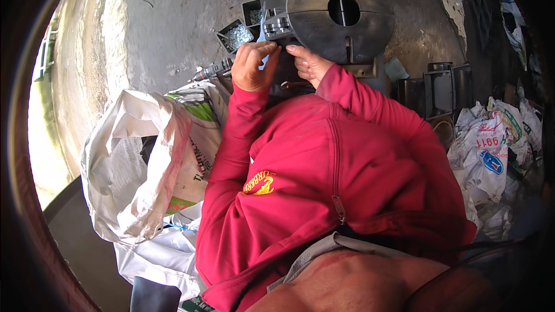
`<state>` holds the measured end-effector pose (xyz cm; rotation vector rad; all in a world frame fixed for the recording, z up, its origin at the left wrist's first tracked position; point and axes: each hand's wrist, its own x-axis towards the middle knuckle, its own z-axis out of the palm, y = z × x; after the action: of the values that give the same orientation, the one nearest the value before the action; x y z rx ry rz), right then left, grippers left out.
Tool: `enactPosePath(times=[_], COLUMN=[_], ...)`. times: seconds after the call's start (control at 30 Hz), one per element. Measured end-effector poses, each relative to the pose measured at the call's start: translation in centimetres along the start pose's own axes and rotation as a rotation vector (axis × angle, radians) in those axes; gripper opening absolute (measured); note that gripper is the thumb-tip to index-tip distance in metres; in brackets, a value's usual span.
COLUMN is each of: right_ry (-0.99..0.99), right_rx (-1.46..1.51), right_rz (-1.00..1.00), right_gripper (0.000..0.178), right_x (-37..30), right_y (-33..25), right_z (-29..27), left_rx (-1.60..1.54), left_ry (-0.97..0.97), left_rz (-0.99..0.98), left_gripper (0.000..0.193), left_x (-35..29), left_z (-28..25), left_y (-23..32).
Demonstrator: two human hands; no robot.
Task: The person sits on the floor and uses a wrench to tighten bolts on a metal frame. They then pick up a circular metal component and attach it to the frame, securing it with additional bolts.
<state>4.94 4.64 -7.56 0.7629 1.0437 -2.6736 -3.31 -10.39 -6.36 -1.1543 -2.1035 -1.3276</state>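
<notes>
Round dark metal disc with a slotted centre hole stands ahead on the concrete floor. Both hands meet at its lower-left edge: left hand curled, right hand fingertips pinching there. Small tray of screws sits just left.

Round disc: dark matt metal, dull and scuffed. Small tray of screws: shiny metal bits. Floor: rough grey concrete. Sacks: woven plastic, crinkled. Sleeves: red matt cloth.
</notes>
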Motion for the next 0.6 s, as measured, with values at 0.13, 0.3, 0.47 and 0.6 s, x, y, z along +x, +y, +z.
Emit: enactPosePath(times=[0.13, 0.3, 0.47, 0.6], right_ry=[-0.039, -0.009, -0.101, -0.105], right_rx=[0.005, 0.042, -0.019, 0.017], right_rz=[-0.012, -0.043, -0.07, -0.089], right_gripper=[0.02, 0.016, 0.019, 0.021], right_x=[0.7, 1.4, 1.2, 1.8], right_y=[0.7, 1.6, 1.7, 2.1], right_z=[-0.6, -1.0, -1.5, -1.9], left_rx=[0.117, 0.152, 0.149, 0.14], left_ry=[0.02, 0.007, 0.0, -0.076], left_rz=[0.19, 0.219, 0.188, 0.233], left_gripper=[0.028, 0.026, 0.026, 0.027], left_x=[0.1, 0.0, 0.0, 1.0], left_z=[0.3, 0.4, 0.5, -0.2], left_y=[-0.1, 0.1, 0.3, 0.4])
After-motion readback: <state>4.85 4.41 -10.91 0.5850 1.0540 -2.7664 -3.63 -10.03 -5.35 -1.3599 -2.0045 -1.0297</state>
